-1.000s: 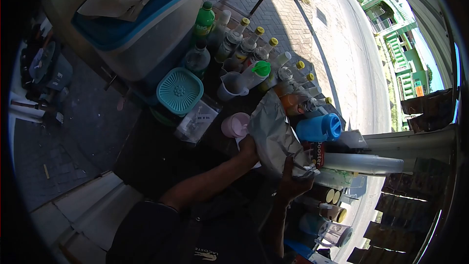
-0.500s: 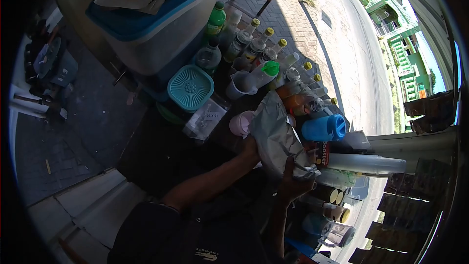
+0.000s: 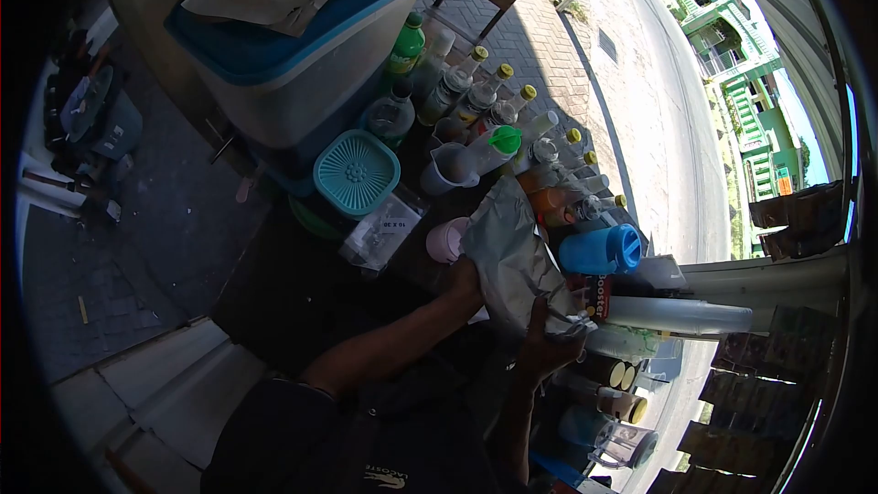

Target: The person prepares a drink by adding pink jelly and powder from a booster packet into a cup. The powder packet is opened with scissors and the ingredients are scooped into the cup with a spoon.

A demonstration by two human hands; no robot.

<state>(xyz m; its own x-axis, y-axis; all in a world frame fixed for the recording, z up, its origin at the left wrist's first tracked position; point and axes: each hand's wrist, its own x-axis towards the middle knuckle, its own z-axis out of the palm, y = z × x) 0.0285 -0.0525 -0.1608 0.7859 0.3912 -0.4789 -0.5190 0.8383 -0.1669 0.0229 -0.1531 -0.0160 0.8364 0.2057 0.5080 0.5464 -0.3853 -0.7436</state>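
A large silver foil bag (image 3: 512, 252), creased and partly flattened, is held between my two hands. My left hand (image 3: 465, 282) grips its near left edge, with the fingers partly hidden behind the foil. On the bag's lower right end, my right hand (image 3: 551, 344) is closed around the crumpled foil, thumb on top. A pink cup (image 3: 446, 241) stands just beyond my left hand, close to the bag's upper end. Whatever is inside the bag cannot be seen.
Several glass bottles with yellow caps (image 3: 501, 73) stand behind a clear measuring jug (image 3: 448, 169). A turquoise-lidded container (image 3: 357, 172) and a plastic packet (image 3: 382, 230) lie left. Right are a blue jug (image 3: 599, 250), stacked plastic cups (image 3: 681, 315) and a blender jar (image 3: 626, 441).
The view has shifted slightly. Both hands keep their hold on the foil bag, which stays in nearly the same place and tilt.
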